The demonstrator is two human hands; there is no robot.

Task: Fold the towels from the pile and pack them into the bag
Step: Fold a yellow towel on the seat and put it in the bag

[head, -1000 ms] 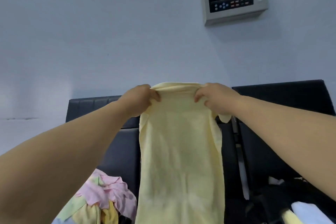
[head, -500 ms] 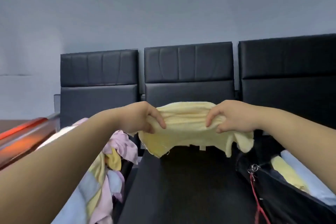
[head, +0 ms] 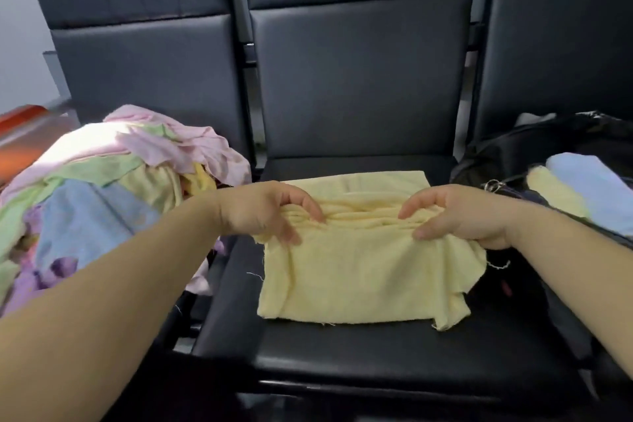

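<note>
A pale yellow towel [head: 359, 271] lies on the middle black seat [head: 342, 360], doubled over with its near flap hanging toward me. My left hand [head: 263, 212] pinches the bunched fold at its left end, thumb under and fingers over. At the right end of that fold my right hand [head: 459, 216] grips the cloth the same way. A loose pile of pink, green, blue and yellow towels [head: 102, 181] covers the left seat. An open black bag [head: 507, 147] sits on the right seat, with a folded yellow towel [head: 555, 192] and a folded blue towel [head: 596, 188] inside.
Three black padded seat backs [head: 356, 62] stand behind the seats. An orange-red object [head: 20, 134] lies at the far left edge. A metal ring and zipper pull [head: 493, 186] hang at the bag's near rim.
Both hands have brought the yellow towel down from hanging in the air onto the middle seat, and it now lies doubled over. The view has tilted from the wall down to the seats.
</note>
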